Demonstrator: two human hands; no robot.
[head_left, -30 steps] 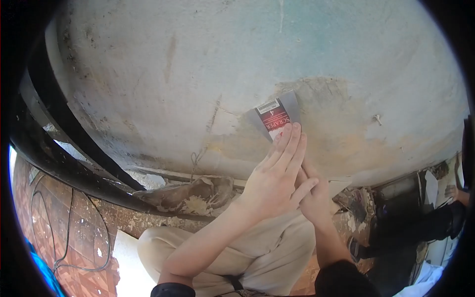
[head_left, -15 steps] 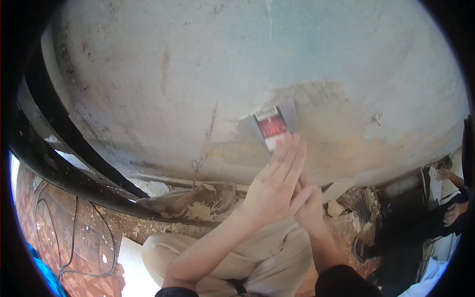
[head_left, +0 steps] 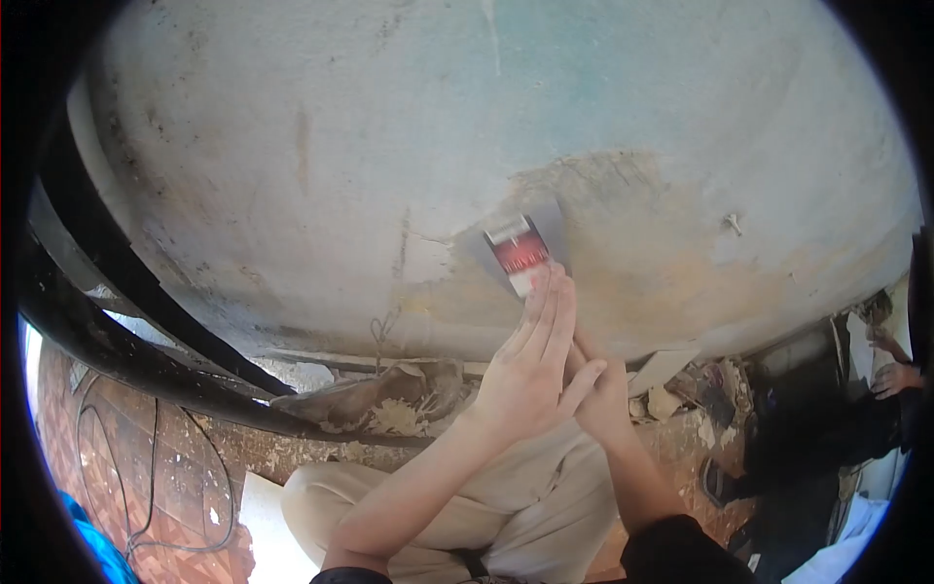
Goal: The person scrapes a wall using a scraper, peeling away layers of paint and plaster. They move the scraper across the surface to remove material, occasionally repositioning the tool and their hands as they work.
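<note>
A wide metal scraper [head_left: 522,251] with a red and white label lies against the wall [head_left: 389,127], at the left edge of a bare, rough patch [head_left: 623,234]. My left hand [head_left: 530,360] rests on the scraper's lower part, its fingers stretched out together over the label and its thumb apart. Just behind and to the right, my right hand [head_left: 598,394] is closed round the scraper's handle, which is mostly hidden by the hands.
Dark pipes [head_left: 146,282] curve along the left side. Debris [head_left: 705,394] and a dusty bundle [head_left: 394,394] lie at the wall's base. A cable [head_left: 156,487] loops on the floor. Another person's hands [head_left: 895,378] and dark-clothed leg [head_left: 827,428] are at the right.
The scraper and both my hands have shifted slightly left in view, and the blade sits a little lower. The other person's hands have come further into view at the right.
</note>
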